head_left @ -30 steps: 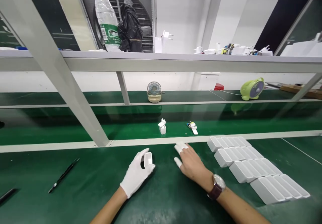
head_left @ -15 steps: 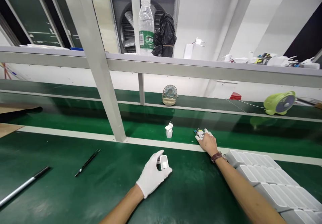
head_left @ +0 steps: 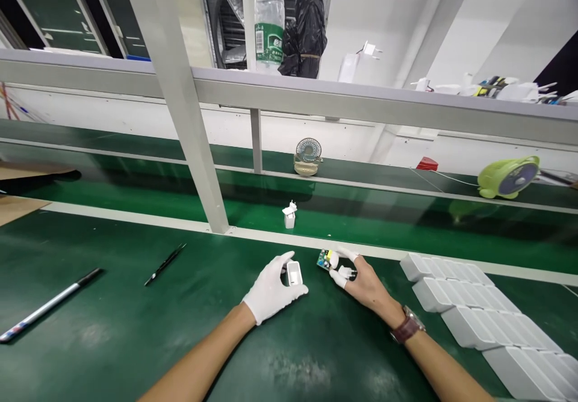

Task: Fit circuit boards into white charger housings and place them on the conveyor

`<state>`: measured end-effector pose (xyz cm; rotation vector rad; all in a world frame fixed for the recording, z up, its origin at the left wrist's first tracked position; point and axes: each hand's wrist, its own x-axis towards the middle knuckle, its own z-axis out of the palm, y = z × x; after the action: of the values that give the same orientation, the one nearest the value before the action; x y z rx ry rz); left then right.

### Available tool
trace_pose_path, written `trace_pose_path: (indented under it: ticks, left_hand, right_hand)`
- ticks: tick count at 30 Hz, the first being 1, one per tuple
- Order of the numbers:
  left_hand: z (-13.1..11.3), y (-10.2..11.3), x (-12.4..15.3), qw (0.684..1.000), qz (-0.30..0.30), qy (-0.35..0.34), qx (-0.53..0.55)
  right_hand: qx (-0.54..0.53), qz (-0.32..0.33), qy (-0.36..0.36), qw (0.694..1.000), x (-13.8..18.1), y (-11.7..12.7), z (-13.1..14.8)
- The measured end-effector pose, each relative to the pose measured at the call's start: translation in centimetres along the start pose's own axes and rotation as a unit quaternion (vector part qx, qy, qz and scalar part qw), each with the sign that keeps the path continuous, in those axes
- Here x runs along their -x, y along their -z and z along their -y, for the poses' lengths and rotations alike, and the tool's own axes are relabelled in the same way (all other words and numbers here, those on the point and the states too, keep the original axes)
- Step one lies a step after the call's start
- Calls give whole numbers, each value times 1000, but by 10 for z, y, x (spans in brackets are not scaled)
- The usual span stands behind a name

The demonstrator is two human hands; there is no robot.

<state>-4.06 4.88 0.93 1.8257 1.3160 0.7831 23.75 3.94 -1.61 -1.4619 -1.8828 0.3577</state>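
My left hand (head_left: 273, 287), in a white glove, has its thumb and fingers around a small white open-topped plastic housing (head_left: 294, 274). In my right hand (head_left: 359, 278), whose fingertips wear white covers, is a small circuit board (head_left: 324, 259) with yellow and blue parts. A white plug piece with two pins (head_left: 347, 271) shows between that hand's thumb and fingers, next to the board. The two hands are a short way apart over the green work surface. Beyond them, another white housing with a plug piece on top (head_left: 289, 215) stands on the green belt.
Rows of white housings (head_left: 478, 306) lie at the right. A black pen (head_left: 165, 265) and a silver-and-black marker-like stick (head_left: 52, 306) lie at the left. A slanted metal post (head_left: 194, 119) carries a shelf with a bottle (head_left: 270, 35). A green fan (head_left: 508, 176) stands behind.
My right hand has come back from the belt toward my left hand, bringing the circuit board and plug piece. My left hand still holds the housing. The view has tilted down somewhat.
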Motion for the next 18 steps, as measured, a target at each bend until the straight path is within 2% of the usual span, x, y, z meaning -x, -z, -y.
trace_pose_path:
  ticks: [5, 11, 16, 18]
  left_hand:
    - [4, -3, 0, 998, -2, -20, -54]
    - [1, -7, 4, 992, -41, -88, -87]
    - [1, -11, 11, 976, -43, -169, -130]
    - [2, -14, 13, 967, -41, -198, -154]
  right_hand:
    - [-76, 23, 3, 997, 34, 1, 21]
    - [-48, -23, 74, 996, 46, 9, 42]
    - [-8, -67, 196, 978, 54, 15, 54]
    - [-1, -72, 221, 973, 56, 16, 58]
